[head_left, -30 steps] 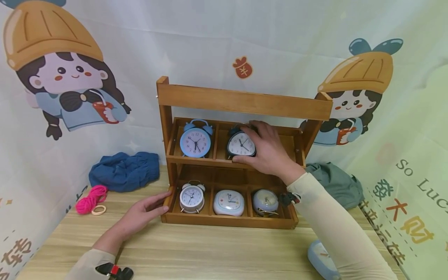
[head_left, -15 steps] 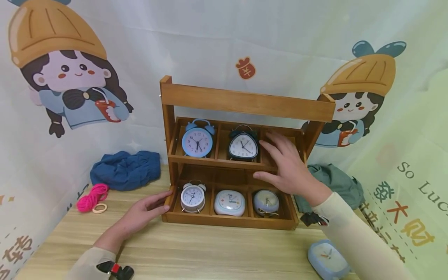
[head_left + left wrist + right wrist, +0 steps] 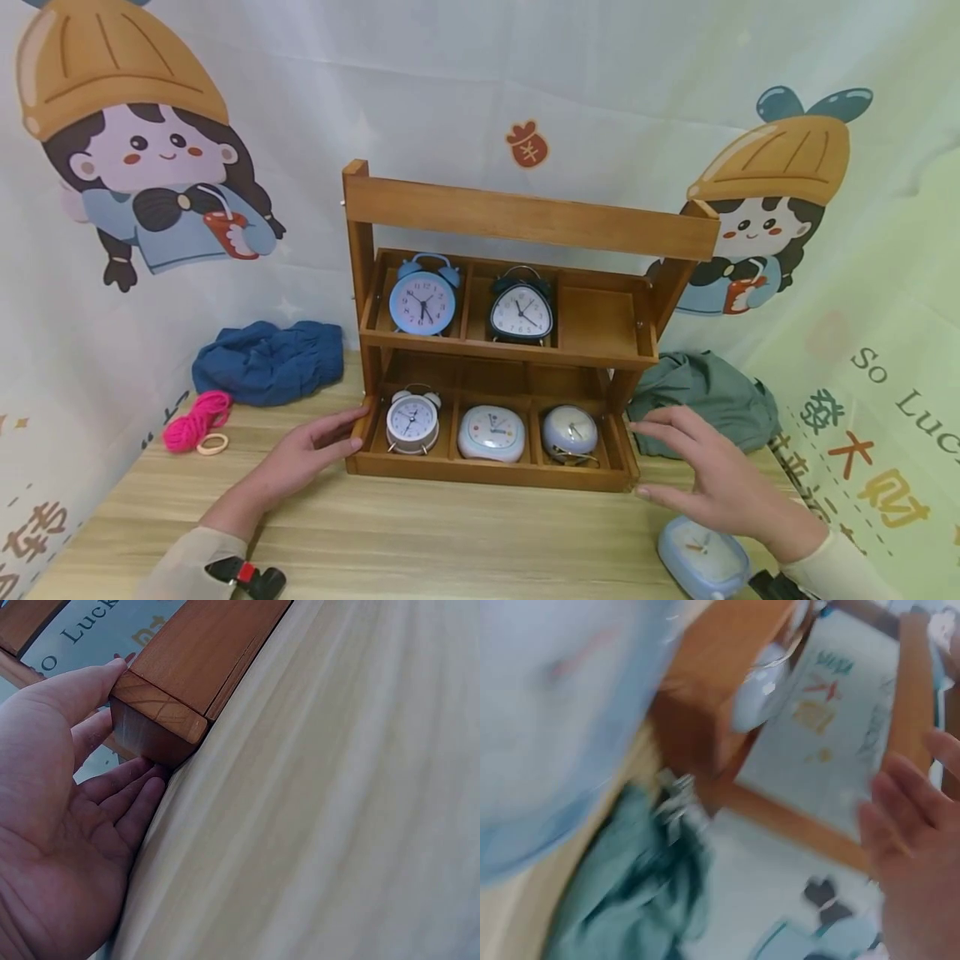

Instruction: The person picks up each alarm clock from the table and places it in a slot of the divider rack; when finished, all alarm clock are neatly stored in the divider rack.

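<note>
A two-tier wooden rack (image 3: 525,218) stands on the table. Its upper tier carries a blue twin-bell alarm clock (image 3: 422,305) at left and a dark triangular alarm clock (image 3: 521,312) in the middle. Below sit a white twin-bell clock (image 3: 412,423), a white rounded clock (image 3: 491,433) and a lavender round clock (image 3: 570,431). My left hand (image 3: 300,457) rests against the rack's lower left corner (image 3: 161,712), thumb at the front edge, fingers along the side. Holding nothing, my right hand (image 3: 723,483) is right of the rack, fingers spread, near a light blue alarm clock (image 3: 701,552) on the table.
Blue cloth (image 3: 270,362) lies behind at left, beside pink yarn (image 3: 197,423) and a wooden ring (image 3: 212,444). Grey-green cloth (image 3: 705,400) lies right of the rack. A printed curtain (image 3: 525,75) hangs behind the table.
My right hand has let go of the dark triangular clock and moved down and right, off the upper tier toward the light blue clock. The left hand has stayed at the rack's corner.
</note>
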A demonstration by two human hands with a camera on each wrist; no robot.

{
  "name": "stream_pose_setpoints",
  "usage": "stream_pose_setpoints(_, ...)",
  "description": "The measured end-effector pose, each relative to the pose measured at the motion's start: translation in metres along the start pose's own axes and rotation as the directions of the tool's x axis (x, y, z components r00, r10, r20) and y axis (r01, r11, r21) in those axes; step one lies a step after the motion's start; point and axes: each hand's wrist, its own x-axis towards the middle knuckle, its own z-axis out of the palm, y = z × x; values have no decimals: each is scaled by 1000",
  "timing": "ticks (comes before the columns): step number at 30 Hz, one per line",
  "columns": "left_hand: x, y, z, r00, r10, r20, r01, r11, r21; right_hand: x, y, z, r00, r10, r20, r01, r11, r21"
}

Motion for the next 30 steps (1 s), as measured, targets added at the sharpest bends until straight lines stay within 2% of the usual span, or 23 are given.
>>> stream_pose_setpoints(2, 0, 0, 0, 1000, -2, -2, 2, 1000, 3, -18, 4, -2, 989, 97, 109, -104, 993, 60)
stream_pose_setpoints(4, 0, 0, 0, 1000, -5, -2, 5, 1000, 2, -32, 9, -5, 966, 165, 200, -192, 973, 129)
stream_pose_setpoints(6, 0, 1, -1, 1000, -3, 1, 3, 1000, -2, -42, 15, -8, 936, 210, 281, -273, 939, 207)
stream_pose_setpoints(11, 0, 3, -2, 1000, 1, 3, 0, 1000, -26, -61, 31, -13, 874, 197, 444, -372, 859, 352)
stream_pose_setpoints(13, -1, 3, -2, 1000, 2, 4, -1, 999, -34, -69, 36, -13, 847, 165, 505, -390, 839, 380)
stream_pose_setpoints(15, -1, 2, -2, 1000, 1, 8, -1, 999, -41, -76, 39, -14, 813, 154, 561, -418, 825, 380)
stream_pose_setpoints(18, -1, 1, -1, 1000, 2, 10, -2, 999, -45, -86, 43, -14, 785, 136, 605, -415, 840, 349)
stream_pose_setpoints(20, 0, 0, 0, 1000, 0, 10, 0, 999, -43, -91, 44, -15, 775, 129, 618, -411, 847, 339)
stream_pose_setpoints(21, 0, 0, 1, 1000, 1, 13, -1, 999, -41, -93, 45, -15, 777, 117, 618, -402, 849, 344)
stream_pose_setpoints(25, 1, 0, 1, 1000, 4, 16, -3, 999, -36, -96, 45, -14, 793, 77, 605, -367, 853, 372)
stream_pose_setpoints(30, 0, 1, 0, 1000, 0, 12, 0, 999, -34, -92, 42, -11, 815, 76, 574, -336, 869, 363)
